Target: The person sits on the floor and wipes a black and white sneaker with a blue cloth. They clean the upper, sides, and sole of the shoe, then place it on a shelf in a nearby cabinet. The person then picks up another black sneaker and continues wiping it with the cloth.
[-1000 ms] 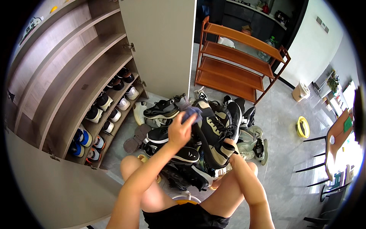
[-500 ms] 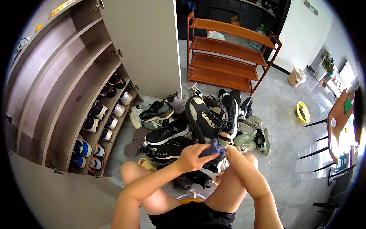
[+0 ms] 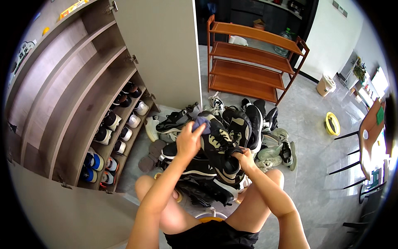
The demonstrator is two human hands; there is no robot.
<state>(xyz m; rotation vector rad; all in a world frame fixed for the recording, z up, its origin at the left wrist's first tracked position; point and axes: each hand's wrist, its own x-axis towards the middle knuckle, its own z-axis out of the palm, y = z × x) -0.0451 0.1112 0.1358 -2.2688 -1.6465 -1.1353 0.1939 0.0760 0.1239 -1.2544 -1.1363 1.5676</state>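
A black sneaker with cream panels and laces is held up over a heap of shoes, its toe pointing away from me. My right hand is closed on its collar at the heel end. In my left hand is a bunched dark blue cloth, pressed against the toe end of the sneaker. Beneath and around lie several other shoes, among them a black sneaker with a white sole, a matching black-and-cream sneaker, and pale green shoes on the right.
On the left stands an open shoe cabinet, its lower shelves holding several pairs. A brown wooden rack with bare shelves stands beyond the heap. To the right are a yellow basin, a waste bin and a chair.
My left hand has moved the cloth from the heel end up to the toe end of the sneaker. The sneaker's heel has come lower, toward me, with my right hand still on it.
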